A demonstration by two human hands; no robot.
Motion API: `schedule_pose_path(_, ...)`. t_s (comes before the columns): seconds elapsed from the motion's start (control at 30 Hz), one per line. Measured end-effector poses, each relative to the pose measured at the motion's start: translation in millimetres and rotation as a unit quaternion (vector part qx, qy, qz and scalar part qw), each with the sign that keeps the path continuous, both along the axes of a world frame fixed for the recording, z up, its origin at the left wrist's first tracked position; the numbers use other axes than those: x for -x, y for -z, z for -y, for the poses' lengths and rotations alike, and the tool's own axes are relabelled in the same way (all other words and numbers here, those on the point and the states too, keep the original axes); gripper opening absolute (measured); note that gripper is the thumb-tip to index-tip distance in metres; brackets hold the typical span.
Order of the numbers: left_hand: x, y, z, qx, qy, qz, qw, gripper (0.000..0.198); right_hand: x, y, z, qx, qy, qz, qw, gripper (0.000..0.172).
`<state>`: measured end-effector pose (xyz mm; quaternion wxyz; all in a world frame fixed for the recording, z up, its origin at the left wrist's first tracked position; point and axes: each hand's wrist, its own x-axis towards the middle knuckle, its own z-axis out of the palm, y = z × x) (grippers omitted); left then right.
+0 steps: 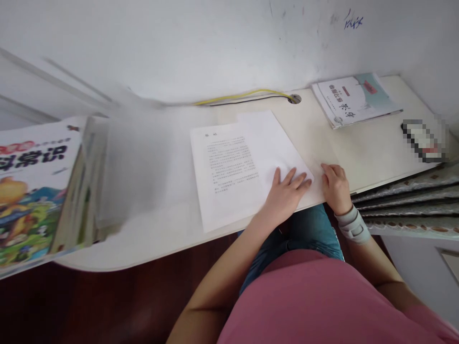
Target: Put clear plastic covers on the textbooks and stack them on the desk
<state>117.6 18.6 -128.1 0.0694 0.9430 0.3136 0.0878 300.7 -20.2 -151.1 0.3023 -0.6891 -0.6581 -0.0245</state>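
Flatly open, the left hand (285, 193) presses on the edge of the printed papers (229, 167), seemingly to pin them against sliding, while the right hand (335, 187), loosely curled and gripping nothing, rests on the desk (362, 162) just beside them.

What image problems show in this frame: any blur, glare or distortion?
In the head view, a ghostly smear blurs the stack left of the papers; a pixelated patch hides an object at right; the desk edge bows from wide-angle distortion; the lighting is soft, without strong glare.
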Motion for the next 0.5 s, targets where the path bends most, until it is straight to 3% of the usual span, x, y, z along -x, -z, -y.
schedule_pose_path(0.23,-6.2,-5.0,3.2,0.0,-0.008,-0.025,1.0,0.044,10.5,-9.7,-2.5,0.054,0.025,0.102,0.993,0.031)
schedule_pose_path(0.5,-5.3,-6.8,2.5,0.0,-0.003,-0.042,0.999,0.041,10.8,-6.4,-4.4,0.04,0.035,0.09,0.994,0.027)
